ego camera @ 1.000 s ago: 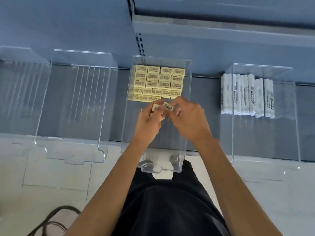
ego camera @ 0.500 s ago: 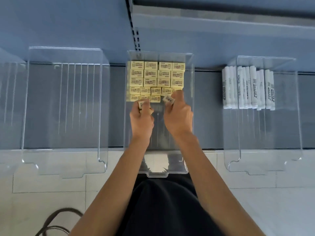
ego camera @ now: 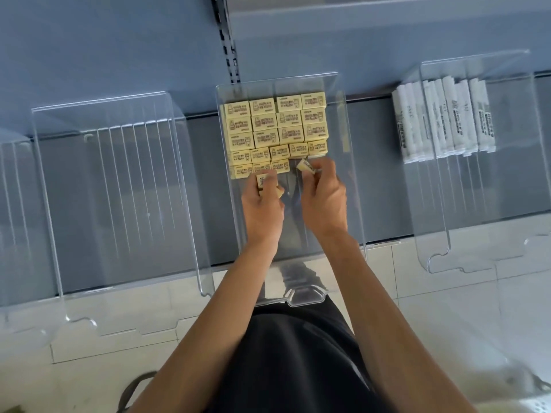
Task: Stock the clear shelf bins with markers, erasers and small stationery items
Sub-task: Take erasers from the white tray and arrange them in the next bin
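Note:
Both hands are inside the middle clear bin (ego camera: 354, 180) on the grey shelf. Several rows of yellow erasers (ego camera: 275, 126) fill its back half. My left hand (ego camera: 264, 210) grips a small stack of yellow erasers (ego camera: 263, 181) just in front of the front row. My right hand (ego camera: 323, 201) pinches one eraser (ego camera: 305, 166), tilted, at the gap on the right end of the front row.
A clear bin (ego camera: 489, 204) to the right holds white markers (ego camera: 444, 120) at its back. A clear bin (ego camera: 119, 189) with nothing visible inside stands to the left, and another one's edge (ego camera: 15, 204) shows at far left. Pale floor tiles lie below the shelf edge.
My hands parted and moved back toward the eraser rows. The right hand carried its single eraser to the front row's right end; the left keeps its stack.

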